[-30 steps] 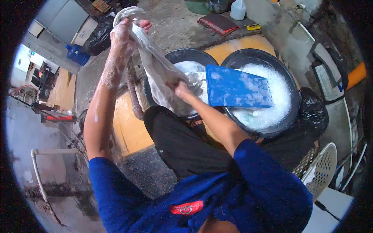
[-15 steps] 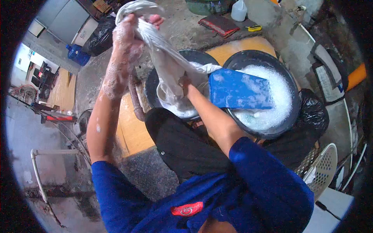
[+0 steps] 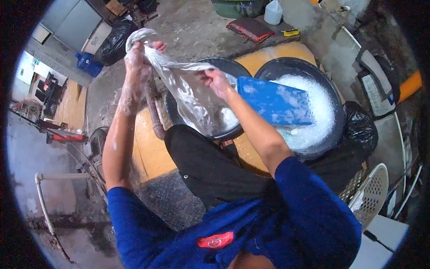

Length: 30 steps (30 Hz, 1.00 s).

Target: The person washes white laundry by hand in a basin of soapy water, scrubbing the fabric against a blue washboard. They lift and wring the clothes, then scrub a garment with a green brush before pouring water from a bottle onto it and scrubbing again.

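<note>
So from where I'm standing, closest in is a blue shirt [image 3: 233, 219] and black trousers [image 3: 210, 168], with the person sitting right up against two dark tubs. A holey plastic basket [image 3: 375, 193] sits by their right side.

Left hand [image 3: 137, 65] is raised with fingers curled round a bunched end of wet, whitish cloth [image 3: 190, 96] – foam all down that wrist and forearm. Right hand [image 3: 218, 83] has a gathered bit of the cloth's upper edge clamped between thumb and fingers. The cloth slants between them and droops over the left tub [image 3: 232, 66]; can't tell if the lowest folds touch it.

Step in hand, as I read it: wet cloth held up and partly spread by its top edge. Any shift from here calls for a firm left grip, since soapy fabric probably slides, and a right hand that eases along the edge without snagging the blue board [image 3: 273, 101] just beside it. That board lies at a tilt across the right tub [image 3: 277, 63], foam smeared on top, with a thick ring of suds [image 3: 328, 107] around its far end.

Both tubs stand on an orange-yellow panel [image 3: 150, 152]. Further back there's a folded dark mat [image 3: 250, 29], a yellow thing [image 3: 291, 32] I can't make out, a whitish jug [image 3: 273, 12] and a green tub [image 3: 237, 8] – all on rough concrete.
</note>
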### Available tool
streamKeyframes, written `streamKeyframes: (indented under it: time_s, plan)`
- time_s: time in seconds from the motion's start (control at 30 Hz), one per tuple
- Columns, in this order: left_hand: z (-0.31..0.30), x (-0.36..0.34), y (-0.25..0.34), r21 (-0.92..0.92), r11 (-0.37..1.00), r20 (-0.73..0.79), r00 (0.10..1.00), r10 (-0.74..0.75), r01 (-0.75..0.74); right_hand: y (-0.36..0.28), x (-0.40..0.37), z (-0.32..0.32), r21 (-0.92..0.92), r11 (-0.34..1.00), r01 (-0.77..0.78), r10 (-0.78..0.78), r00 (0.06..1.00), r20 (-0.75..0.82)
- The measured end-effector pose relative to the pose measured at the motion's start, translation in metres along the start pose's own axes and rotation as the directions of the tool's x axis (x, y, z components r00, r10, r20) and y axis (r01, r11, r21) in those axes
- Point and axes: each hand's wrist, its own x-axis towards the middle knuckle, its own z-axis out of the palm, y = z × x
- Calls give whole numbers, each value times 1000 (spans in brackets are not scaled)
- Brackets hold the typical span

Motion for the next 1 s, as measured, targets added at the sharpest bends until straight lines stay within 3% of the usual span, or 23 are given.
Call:
streamKeyframes:
  time_s: [0.07, 0.1, 0.17, 0.2, 0.27, 0.3, 0.4, 0.43, 0.47, 0.53, 0.6, 0.67, 0.73, 0.8, 0.87, 0.9, 0.93, 0.97, 1.0]
  plan:
    - [1, -13, -11, -25, 999, -17, 999, -30, 29, -12, 3, 11, -141, 988, 67, -96, 973, -211]
    - [4, -19, -16, -25, 1000, 3, 1000, -6, 6, -3, 10, 0, -439, 888, 134, -236, 954, -187]
    - [23, -30, -17, 30, 999, 25, 1000, 15, -16, 31, 12, -20, -802, 592, 85, -240, 968, -75]
    - [30, -31, -16, 44, 999, 37, 999, 23, -25, 45, 9, -27, -920, 386, 63, -218, 976, -25]
    - [44, -30, -14, 24, 999, 56, 997, 45, -46, 69, 7, -19, -998, -49, -46, 155, 986, -54]
    - [50, -31, -11, 15, 998, 63, 996, 55, -56, 89, -2, -27, -991, -129, 43, -191, 979, 67]
    - [62, -41, 4, 13, 999, 47, 998, 37, -37, 69, 2, -28, -958, 79, -275, -184, 941, -285]
    - [52, -33, 8, -36, 999, 61, 998, 27, -25, 63, 4, -37, -972, 103, -212, -269, 935, -232]
    - [41, -29, 10, 46, 999, 70, 997, -20, 17, 58, 5, -46, -983, 116, -144, -352, 919, -176]
    - [30, -30, 15, 207, 973, 91, 992, 86, -103, 35, 8, -61, -963, 222, 152, -473, 881, 30]
    - [9, -20, 16, 210, 971, 67, 993, 102, -114, -28, -10, -44, -902, 222, 371, -492, 841, 225]
    - [-21, -7, 19, 186, 980, 9, 997, 76, -77, -67, 7, -48, -857, 240, 457, -551, 791, 267]
    - [-49, 7, 18, 136, 991, -71, 997, 7, 2, -124, 10, -33, -856, 346, 384, -504, 846, 176]
    - [-61, 13, 11, 138, 990, -143, 989, 34, -14, -186, -3, -7, -827, 471, 306, -353, 925, 141]
    - [-75, 19, 3, 165, 986, -181, 982, 51, -20, -231, -3, 5, -798, 327, 505, -432, 832, 350]
    - [-82, 24, -1, 85, 996, -194, 981, 14, 3, -250, 4, 7, -841, 174, 513, -469, 794, 387]
    - [-82, 25, -2, 125, 992, -233, 972, 32, -3, -268, 7, 14, -864, 16, 504, -499, 753, 430]
    - [-82, 26, -4, 166, 986, -270, 962, 52, -6, -281, -15, 46, -912, 200, 359, -562, 804, 194]
    - [-81, 26, -5, 208, 978, -307, 949, 70, -5, -292, -23, 56, -843, 271, 465, -593, 770, 234]
